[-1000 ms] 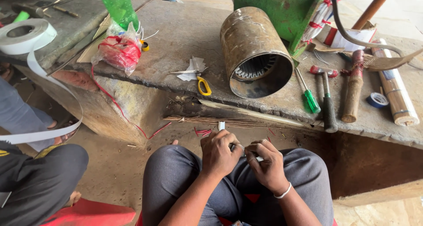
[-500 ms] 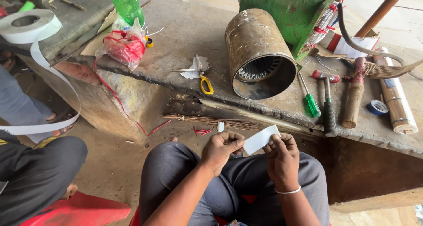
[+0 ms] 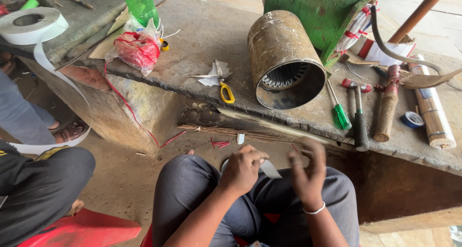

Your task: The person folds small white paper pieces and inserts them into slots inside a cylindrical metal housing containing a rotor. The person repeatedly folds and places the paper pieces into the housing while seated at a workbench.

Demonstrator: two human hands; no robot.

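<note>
My left hand (image 3: 243, 169) pinches a white paper strip (image 3: 269, 169) over my lap, below the stone bench (image 3: 202, 40). My right hand (image 3: 308, 172) hovers just beside it, fingers spread and blurred, gripping nothing.

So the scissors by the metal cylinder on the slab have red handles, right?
Not red: the scissors have yellow handles, as the head view shows. They do lie by the metal cylinder on the slab.

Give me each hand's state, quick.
Left hand: closed, pinching a white paper strip.
Right hand: blurred, fingers spread, holding nothing visible.
</note>
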